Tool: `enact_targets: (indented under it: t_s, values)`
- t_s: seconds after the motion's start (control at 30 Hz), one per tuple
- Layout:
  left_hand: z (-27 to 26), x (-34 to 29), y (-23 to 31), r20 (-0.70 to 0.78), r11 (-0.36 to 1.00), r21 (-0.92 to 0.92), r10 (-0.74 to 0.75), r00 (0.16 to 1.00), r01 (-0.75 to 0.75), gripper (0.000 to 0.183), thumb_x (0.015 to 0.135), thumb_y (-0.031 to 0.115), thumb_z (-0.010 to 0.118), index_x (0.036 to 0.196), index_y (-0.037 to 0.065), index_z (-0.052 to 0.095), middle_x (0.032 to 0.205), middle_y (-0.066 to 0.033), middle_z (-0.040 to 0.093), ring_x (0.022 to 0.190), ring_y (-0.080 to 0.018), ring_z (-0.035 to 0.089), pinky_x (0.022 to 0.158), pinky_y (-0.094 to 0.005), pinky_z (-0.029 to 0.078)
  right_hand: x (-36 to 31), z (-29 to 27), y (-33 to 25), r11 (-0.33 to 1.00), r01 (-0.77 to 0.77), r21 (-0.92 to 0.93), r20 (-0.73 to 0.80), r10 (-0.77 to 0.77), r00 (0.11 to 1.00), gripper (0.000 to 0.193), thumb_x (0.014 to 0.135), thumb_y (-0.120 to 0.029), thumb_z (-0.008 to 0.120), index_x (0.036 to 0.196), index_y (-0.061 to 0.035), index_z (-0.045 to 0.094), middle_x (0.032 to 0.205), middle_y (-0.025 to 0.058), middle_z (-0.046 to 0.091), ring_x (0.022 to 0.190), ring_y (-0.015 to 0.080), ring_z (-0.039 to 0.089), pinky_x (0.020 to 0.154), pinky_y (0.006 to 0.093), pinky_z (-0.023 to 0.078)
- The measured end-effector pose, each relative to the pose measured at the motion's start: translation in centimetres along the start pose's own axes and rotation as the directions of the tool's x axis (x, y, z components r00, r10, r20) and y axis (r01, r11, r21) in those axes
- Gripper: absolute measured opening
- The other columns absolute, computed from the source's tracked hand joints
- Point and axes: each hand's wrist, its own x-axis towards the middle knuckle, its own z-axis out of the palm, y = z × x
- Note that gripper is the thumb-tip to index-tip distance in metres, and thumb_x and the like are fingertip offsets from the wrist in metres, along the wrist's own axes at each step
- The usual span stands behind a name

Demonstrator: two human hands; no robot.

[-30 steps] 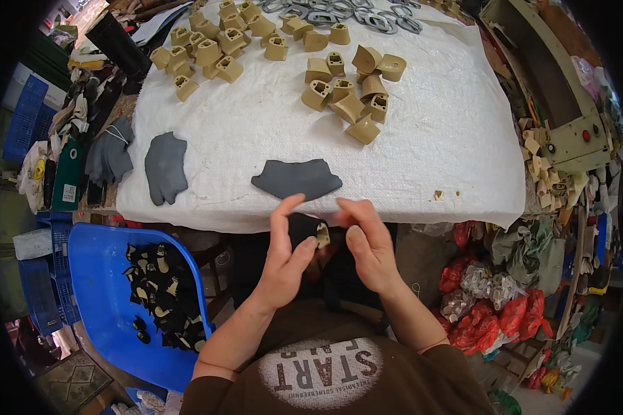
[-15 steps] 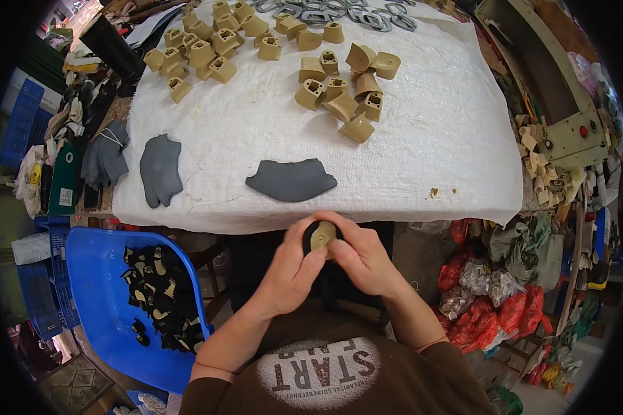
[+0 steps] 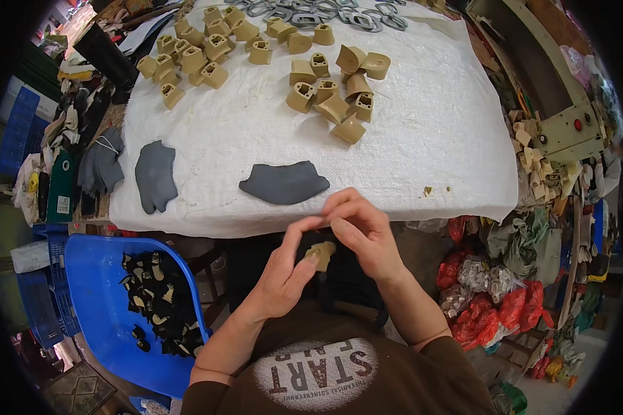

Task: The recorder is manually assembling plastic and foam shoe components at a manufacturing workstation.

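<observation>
Left hand pinched a tan, blocky plastic heel near frame centre, below-left of the right hand, whose grip was unclear.

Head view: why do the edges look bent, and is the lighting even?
Head view: fisheye distortion bends outlines toward the black rim; head view: lighting uneven, glaring at upper left, soft shadows by the tan blocks, dark behind the tan piece in the left hand.
</observation>
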Motion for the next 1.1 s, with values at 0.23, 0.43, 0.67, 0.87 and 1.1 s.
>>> enact_targets:
  t_s: [0.23,0.43,0.67,0.87,1.1]
  values:
    - [1.1,0.4,-1.6,-0.297,0.819,0.569,0.291,0.909,-0.076,0.05,0.077,0.003,0.059,0.121,-0.007,0.038,0.11,-0.0244,0.049,0.097,-0.0401,0.051,0.084,-0.0424,0.043,-1.8,2.6,-0.1,0.913,0.143,-0.381,-0.181,-0.226,0.957,0.026,0.077,0.001,0.069,0.1,0.0013,0.056,0.09,0.0085,0.064,0.071,0.0117,0.061,0.064,0.0228,0.049]
    - [1.4,1.2,-2.6,-0.212,0.585,0.791,0.537,0.817,-0.179,0.057,0.069,0.004,0.069,0.118,-0.004,0.04,0.102,-0.02,0.05,0.084,-0.0346,0.052,0.072,-0.0412,0.043,-2.0,4.1,0.1,1.0,0.015,-0.014,-0.37,-0.019,0.929,0.034,0.078,0.004,0.067,0.107,0.0006,0.049,0.091,0.0092,0.063,0.072,0.009,0.059,0.063,0.0219,0.05]
    - [1.4,1.0,-1.6,-0.202,0.563,0.814,0.506,0.839,-0.144,0.055,0.072,0.008,0.068,0.119,-0.001,0.041,0.098,-0.0183,0.053,0.084,-0.035,0.053,0.072,-0.0409,0.044,-2.2,3.8,-1.4,0.981,-0.091,0.17,-0.409,0.154,0.899,0.024,0.078,0.002,0.067,0.093,-0.0005,0.048,0.084,0.0059,0.061,0.067,0.0053,0.055,0.057,0.0185,0.046]
    - [-1.0,0.5,0.2,0.045,0.992,-0.017,-0.127,0.991,0.128,0.039,0.086,0.012,0.045,0.122,0.0,0.038,0.094,-0.0152,0.058,0.085,-0.0263,0.059,0.079,-0.0344,0.044,-0.4,0.4,-2.0,0.808,0.353,-0.472,-0.034,-0.417,0.908,0.009,0.083,0.0,0.057,0.092,0.0012,0.057,0.088,0.0093,0.058,0.078,0.0186,0.052,0.069,0.0275,0.042]
    - [-0.1,0.2,1.0,0.209,0.951,-0.201,-0.192,0.959,0.234,0.049,0.086,0.016,0.044,0.13,-0.004,0.036,0.108,-0.0058,0.05,0.095,-0.0101,0.047,0.082,-0.0231,0.04,1.5,-1.1,0.1,0.971,-0.196,0.14,0.402,0.125,0.907,0.014,0.089,-0.009,0.051,0.09,0.0004,0.061,0.104,0.011,0.058,0.095,0.016,0.052,0.085,0.0304,0.042]
